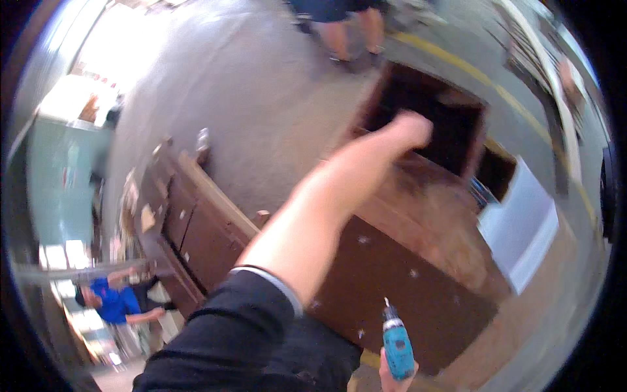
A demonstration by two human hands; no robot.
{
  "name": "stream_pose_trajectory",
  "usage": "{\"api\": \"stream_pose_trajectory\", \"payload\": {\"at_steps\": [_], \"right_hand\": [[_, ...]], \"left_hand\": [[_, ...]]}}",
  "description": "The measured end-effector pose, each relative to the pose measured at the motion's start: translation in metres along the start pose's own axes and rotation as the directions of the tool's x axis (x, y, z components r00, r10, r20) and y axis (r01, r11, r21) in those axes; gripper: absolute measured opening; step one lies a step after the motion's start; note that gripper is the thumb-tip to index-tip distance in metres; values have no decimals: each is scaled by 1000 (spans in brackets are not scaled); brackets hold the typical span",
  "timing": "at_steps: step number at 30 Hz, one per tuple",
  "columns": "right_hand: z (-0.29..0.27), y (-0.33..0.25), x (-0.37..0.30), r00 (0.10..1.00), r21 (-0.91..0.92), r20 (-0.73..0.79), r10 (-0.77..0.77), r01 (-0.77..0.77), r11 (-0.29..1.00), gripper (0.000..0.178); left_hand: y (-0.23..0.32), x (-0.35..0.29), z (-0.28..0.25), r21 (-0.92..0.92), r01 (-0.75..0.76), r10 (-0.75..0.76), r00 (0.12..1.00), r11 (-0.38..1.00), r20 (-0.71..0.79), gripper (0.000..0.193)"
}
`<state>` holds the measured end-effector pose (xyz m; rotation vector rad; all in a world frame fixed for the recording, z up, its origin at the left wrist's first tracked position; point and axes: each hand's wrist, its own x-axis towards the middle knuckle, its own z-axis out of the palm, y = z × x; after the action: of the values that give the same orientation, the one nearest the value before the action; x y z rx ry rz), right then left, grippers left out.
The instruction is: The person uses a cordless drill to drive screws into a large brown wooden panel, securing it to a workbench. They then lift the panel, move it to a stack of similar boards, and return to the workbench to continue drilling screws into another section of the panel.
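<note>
My left arm stretches out across the brown wooden panel, and my left hand is over the dark interior of a brown open-topped wooden box. The hand is smeared by motion, so its fingers and anything in them cannot be made out. At the lower edge, my right hand is closed around a teal cordless drill whose bit points up and away from me. Below the drill's tip lies the flat brown panel, dotted with several small pale marks.
A small open cardboard carton with a white flap sits right of the box. Brown furniture stands at left. A person in blue is at far left; another person's legs show at the top. Slatted wood lies far right.
</note>
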<state>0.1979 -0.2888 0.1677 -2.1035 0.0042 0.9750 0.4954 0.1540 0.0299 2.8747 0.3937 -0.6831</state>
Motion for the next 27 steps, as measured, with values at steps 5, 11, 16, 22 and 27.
{"api": "stream_pose_trajectory", "payload": {"at_steps": [5, 11, 16, 22, 27], "right_hand": [[-6, 7, 4, 996, -205, 58, -72, 83, 975, 33], [22, -53, 28, 982, -115, 77, 171, -162, 980, 30], [75, -78, 34, 965, -264, 237, -112, 175, 949, 28], [156, -85, -8, 880, -369, 418, -225, 391, 844, 25], [206, -89, -43, 802, -390, 534, -268, 514, 764, 24]], "left_hand": [[13, -36, -3, -218, -133, 64, 952, 967, -298, 24], [-3, -178, 46, -635, -580, -203, 636, 510, -744, 12], [4, -391, 161, -774, -204, -215, 890, 599, -402, 12], [53, -512, 219, -859, -260, -269, 875, 442, -404, 21], [34, -568, 229, -866, -361, -333, 816, 345, -472, 18]]}}
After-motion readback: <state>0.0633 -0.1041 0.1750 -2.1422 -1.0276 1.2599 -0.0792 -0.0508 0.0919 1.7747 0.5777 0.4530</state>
